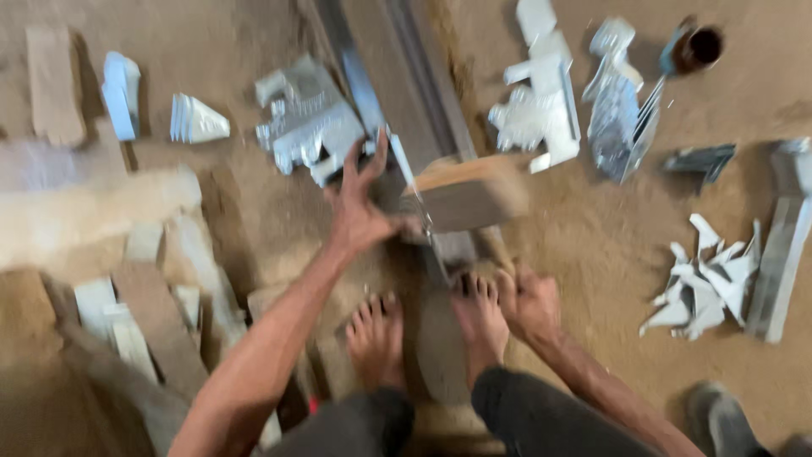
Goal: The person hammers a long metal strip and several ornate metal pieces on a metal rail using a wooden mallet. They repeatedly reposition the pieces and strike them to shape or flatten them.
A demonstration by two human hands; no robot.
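Keep your left hand point(359, 211), fingers spread, pressing the long metal channel point(397, 93) that runs away from it, and steady the wooden block point(469, 196) just right of it, while your right hand point(529, 303) stays fisted on something I cannot make out.

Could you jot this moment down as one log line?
left hand: pressing long grey metal channel | right hand: gripping wooden-headed mallet | bare feet: beside channel | floor: sandy

Wooden block point(469, 196) on metal rail point(404, 93), between scrap piles point(309, 118).
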